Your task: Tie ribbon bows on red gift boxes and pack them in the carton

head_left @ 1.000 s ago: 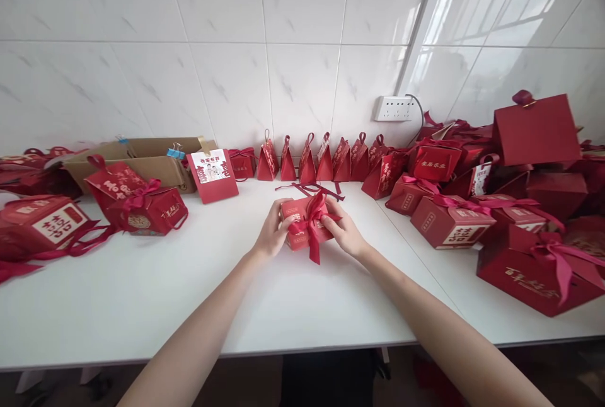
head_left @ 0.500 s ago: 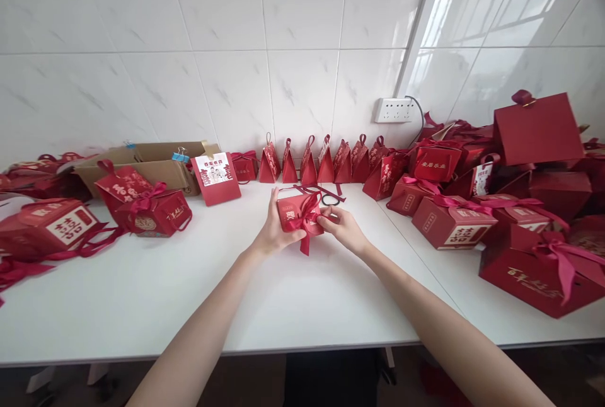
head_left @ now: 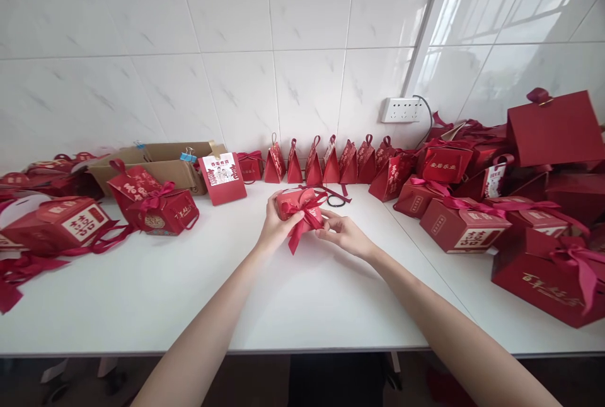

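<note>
A small red gift box (head_left: 289, 201) with a ribbon bow (head_left: 307, 212) on top is held just above the white table (head_left: 302, 306). My left hand (head_left: 275, 221) is closed around the box's left side, its thumb lying over the front near the bow. At the lower right corner, the fingers of my right hand (head_left: 344, 235) pinch the box's edge. One ribbon tail hangs down the front. Behind the box lie scissors with black handles (head_left: 336, 200), partly hidden, and a dark red ribbon strip (head_left: 345, 190).
Several triangular red boxes (head_left: 314, 164) stand in a row along the tiled wall. Larger red boxes (head_left: 466, 224) with ribbons are piled at right. At left are more red boxes (head_left: 165, 210), a cardboard carton (head_left: 174, 174) and a red card (head_left: 223, 178). A power strip (head_left: 401, 109) hangs on the wall.
The gift box has turned and tilted in my hands, so the bow faces me more. My left thumb has come over its front, and my right fingers have shifted lower on its right side.
</note>
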`<action>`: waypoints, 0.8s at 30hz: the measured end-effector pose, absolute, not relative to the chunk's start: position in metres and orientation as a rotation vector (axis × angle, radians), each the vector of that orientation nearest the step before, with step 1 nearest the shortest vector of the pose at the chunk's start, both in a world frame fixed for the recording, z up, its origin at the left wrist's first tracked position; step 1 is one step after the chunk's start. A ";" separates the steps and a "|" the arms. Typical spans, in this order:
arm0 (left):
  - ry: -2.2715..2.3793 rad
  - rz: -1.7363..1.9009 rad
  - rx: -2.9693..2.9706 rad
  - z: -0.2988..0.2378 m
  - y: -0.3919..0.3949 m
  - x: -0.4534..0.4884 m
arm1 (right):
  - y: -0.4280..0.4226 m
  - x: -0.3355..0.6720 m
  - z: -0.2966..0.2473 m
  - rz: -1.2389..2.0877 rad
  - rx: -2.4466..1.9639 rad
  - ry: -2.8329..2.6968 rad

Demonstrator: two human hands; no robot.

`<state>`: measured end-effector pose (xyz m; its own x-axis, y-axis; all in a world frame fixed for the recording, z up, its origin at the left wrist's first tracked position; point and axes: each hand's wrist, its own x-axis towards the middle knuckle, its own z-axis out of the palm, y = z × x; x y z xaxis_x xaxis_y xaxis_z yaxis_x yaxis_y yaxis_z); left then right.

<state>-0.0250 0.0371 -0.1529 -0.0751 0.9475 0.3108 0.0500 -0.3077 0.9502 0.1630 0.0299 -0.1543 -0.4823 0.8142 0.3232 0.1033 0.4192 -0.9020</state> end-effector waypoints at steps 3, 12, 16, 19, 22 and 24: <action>1.119 1.510 1.438 -0.154 0.038 -0.024 | 0.028 0.161 -0.153 1.081 -0.720 -1.923; 1.204 1.561 1.414 -0.152 0.037 -0.022 | 0.023 0.159 -0.152 1.118 -0.796 -1.953; 1.242 1.569 1.431 -0.154 0.037 -0.022 | 0.026 0.167 -0.148 1.080 -0.845 -2.005; 1.209 1.505 1.416 -0.153 0.036 -0.022 | 0.030 0.174 -0.144 0.991 -0.966 -1.838; 1.119 1.405 1.447 -0.152 0.034 -0.022 | 0.032 0.174 -0.143 0.935 -0.968 -1.712; 1.073 1.354 1.477 -0.153 0.032 -0.021 | 0.031 0.172 -0.144 0.882 -0.961 -1.729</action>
<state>-0.0208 0.0323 -0.1535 0.0493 0.9597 0.2766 0.0501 -0.2789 0.9590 0.1722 0.0309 -0.1436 -0.2534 0.8899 0.3793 0.2160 0.4342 -0.8745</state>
